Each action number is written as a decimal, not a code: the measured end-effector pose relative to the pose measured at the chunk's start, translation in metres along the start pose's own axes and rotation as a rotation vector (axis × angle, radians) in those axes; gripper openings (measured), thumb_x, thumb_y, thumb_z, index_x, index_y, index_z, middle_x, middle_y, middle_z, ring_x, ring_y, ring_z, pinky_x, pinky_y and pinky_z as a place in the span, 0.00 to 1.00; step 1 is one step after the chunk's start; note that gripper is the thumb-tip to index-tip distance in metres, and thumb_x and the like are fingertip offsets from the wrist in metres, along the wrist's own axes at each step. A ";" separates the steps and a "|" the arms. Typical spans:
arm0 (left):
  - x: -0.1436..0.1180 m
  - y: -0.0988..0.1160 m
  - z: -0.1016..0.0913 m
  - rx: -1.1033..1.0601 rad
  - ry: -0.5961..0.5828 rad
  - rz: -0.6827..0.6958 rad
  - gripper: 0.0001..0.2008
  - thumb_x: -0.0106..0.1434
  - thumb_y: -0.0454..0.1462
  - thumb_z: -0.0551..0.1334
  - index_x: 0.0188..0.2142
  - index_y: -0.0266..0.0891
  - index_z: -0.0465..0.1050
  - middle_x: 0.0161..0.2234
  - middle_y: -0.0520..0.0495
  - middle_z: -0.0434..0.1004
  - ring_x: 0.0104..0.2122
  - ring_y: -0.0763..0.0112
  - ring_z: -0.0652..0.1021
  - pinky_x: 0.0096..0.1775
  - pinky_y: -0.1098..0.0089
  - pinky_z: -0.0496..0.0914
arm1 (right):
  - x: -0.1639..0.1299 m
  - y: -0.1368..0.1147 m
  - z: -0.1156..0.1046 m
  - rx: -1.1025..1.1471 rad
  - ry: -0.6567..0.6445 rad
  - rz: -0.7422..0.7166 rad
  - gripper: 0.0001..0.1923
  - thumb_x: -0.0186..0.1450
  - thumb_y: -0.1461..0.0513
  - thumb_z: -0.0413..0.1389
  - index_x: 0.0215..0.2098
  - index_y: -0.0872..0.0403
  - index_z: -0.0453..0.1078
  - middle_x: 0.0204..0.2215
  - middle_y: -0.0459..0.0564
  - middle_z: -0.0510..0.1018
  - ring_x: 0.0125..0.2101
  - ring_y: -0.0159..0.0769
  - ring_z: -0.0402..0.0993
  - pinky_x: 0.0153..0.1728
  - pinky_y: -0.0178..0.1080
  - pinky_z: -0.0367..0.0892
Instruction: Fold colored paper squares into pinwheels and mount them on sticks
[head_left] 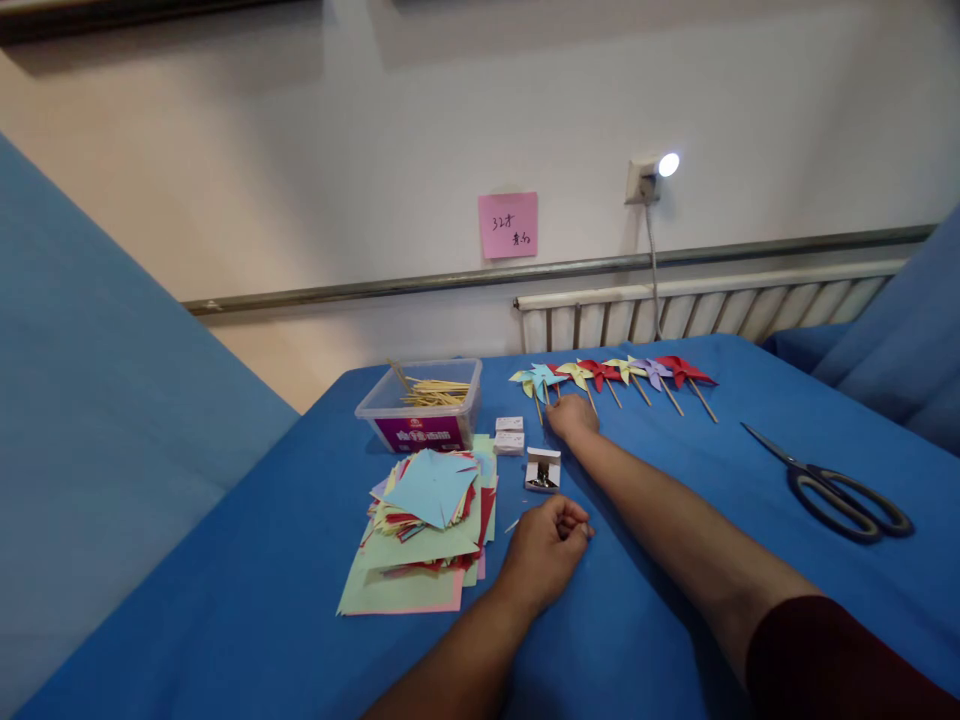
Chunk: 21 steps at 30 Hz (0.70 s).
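Observation:
My right hand point(574, 418) reaches to the near end of a row of paper pinwheels, its fingers closed on the stick of a light blue pinwheel point(541, 378). Beyond it lie more pinwheels in yellow, purple and red, among them a large red pinwheel point(681, 370). Closer to me, my left hand point(547, 548) rests on the blue cloth with curled fingers; nothing shows in them. Just above it is an opened small box point(543, 468) of dark pins. Left of that hand sits a stack of cut coloured paper squares point(431, 487).
Wooden sticks point(436, 392) fill a clear plastic tub point(420, 432) at the back left. Two small white boxes point(509, 436) stand beside it. Black-handled scissors point(832, 490) lie at the right. Behind the table are a radiator point(705, 305) and a wall with a pink note point(508, 225).

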<state>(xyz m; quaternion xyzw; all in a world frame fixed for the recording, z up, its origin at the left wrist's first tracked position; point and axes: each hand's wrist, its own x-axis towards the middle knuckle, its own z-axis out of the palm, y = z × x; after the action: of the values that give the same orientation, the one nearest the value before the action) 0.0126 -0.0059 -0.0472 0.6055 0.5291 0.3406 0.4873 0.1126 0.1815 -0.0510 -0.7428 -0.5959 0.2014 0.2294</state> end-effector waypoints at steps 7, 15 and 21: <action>-0.002 0.002 0.000 0.020 -0.001 0.012 0.05 0.55 0.32 0.59 0.33 0.39 0.72 0.31 0.47 0.80 0.32 0.67 0.78 0.35 0.68 0.69 | -0.002 0.000 0.000 -0.023 0.017 -0.029 0.15 0.63 0.54 0.54 0.37 0.55 0.78 0.41 0.64 0.80 0.44 0.50 0.76 0.39 0.42 0.67; -0.001 -0.003 0.000 0.035 -0.018 0.019 0.06 0.55 0.32 0.58 0.34 0.40 0.72 0.32 0.47 0.80 0.33 0.67 0.78 0.36 0.68 0.69 | -0.008 0.000 0.001 0.073 0.033 -0.034 0.10 0.61 0.57 0.56 0.34 0.55 0.77 0.37 0.62 0.80 0.43 0.50 0.76 0.41 0.42 0.66; -0.001 -0.003 0.001 0.013 -0.008 0.009 0.05 0.55 0.33 0.60 0.33 0.39 0.72 0.31 0.48 0.80 0.32 0.68 0.78 0.35 0.69 0.69 | -0.015 0.005 -0.012 0.315 0.108 -0.021 0.13 0.63 0.56 0.52 0.27 0.54 0.74 0.29 0.56 0.79 0.37 0.45 0.75 0.37 0.39 0.64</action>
<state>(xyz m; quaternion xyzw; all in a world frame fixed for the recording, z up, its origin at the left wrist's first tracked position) 0.0123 -0.0073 -0.0499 0.6123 0.5265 0.3370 0.4841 0.1206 0.1642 -0.0439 -0.7012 -0.5516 0.2495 0.3767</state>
